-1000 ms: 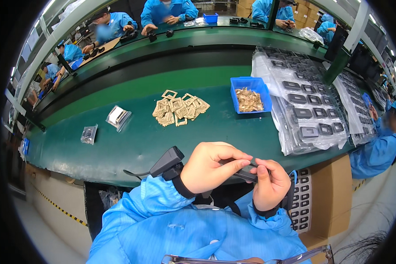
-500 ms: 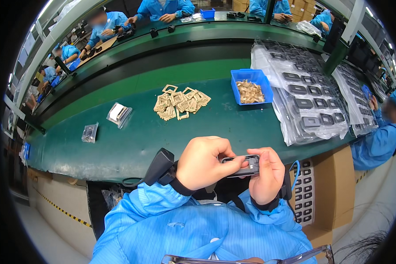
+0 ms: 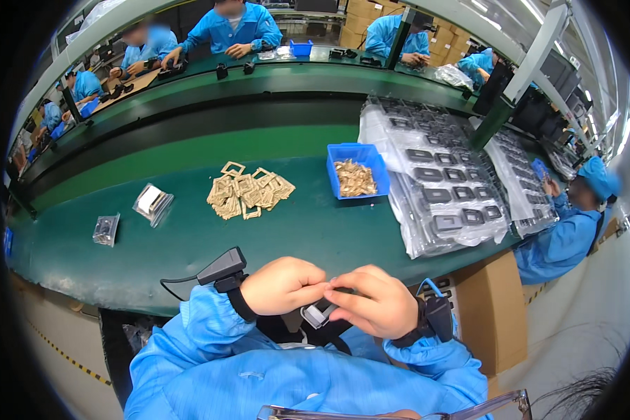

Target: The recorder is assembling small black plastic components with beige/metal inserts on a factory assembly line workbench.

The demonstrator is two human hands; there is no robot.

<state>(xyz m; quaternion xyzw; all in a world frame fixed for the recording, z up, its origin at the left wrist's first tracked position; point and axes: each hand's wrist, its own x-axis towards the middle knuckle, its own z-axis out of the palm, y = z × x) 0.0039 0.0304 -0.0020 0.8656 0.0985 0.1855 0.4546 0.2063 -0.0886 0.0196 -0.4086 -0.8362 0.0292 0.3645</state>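
Note:
A small rectangular housing (image 3: 318, 313), dark with a pale grey edge, is tilted between my hands in front of my chest. My right hand (image 3: 376, 302) grips it from the right, fingers bent around its upper side. My left hand (image 3: 283, 287) is closed, its thumb and fingertips pressed together against the right fingertips; anything pinched there is hidden. Beyond the hands lies a loose pile of tan rectangular frames (image 3: 245, 190). To its right a blue bin (image 3: 336, 155) contains small gold-brown pieces (image 3: 355, 178).
Trays of black housings (image 3: 441, 175) under plastic film cover the right of the green bench (image 3: 182, 241). Two clear bags of parts (image 3: 152, 204) (image 3: 106, 229) rest on the left. An open cardboard box (image 3: 493, 308) stands at right. Co-workers in blue sit opposite and at right.
The view has shifted, so the bench appears lower and further left. My hands have drawn together, and the housing has turned from lying level to a steep tilt, mostly covered by fingers.

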